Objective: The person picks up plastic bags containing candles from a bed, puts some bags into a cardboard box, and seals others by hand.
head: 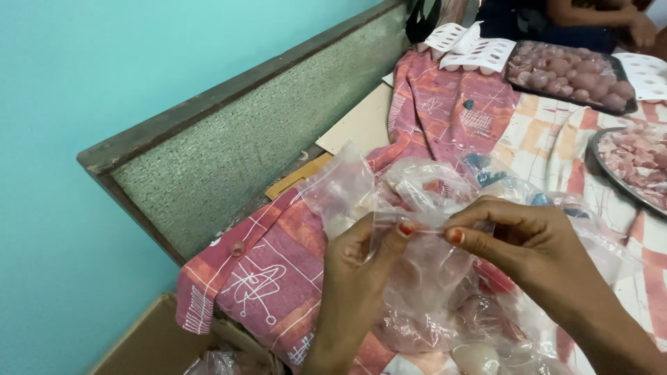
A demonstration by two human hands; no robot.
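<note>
Where the two hands meet at the middle of the view, the top edge of a clear bag (424, 271) is pinched between thumb and forefinger of each hand. The left hand (361, 260) is closed on the left part of the edge; the right hand (517, 243) is closed on the right part, so both grips are clenched on the bag. The edge is stretched taut between the two grips, and the body of the bag hangs below them.

The bag is held just above a heap of clear bags (445, 187), which lies on a red patterned cloth (264, 278). A small pink piece (237, 248) rests on the cloth to the left of the hands.

Farther off, at the upper right, a dark tray (566, 73) filled with pink rounded pieces is set on the cloth. White perforated sheets (479, 52) lie just beside it. A second tray (636, 167) with pink pieces is seen at the right edge. Another person's hand (643, 31) is visible in the top right corner. A wooden-framed board (236, 139) stands against the turquoise wall (104, 83).
</note>
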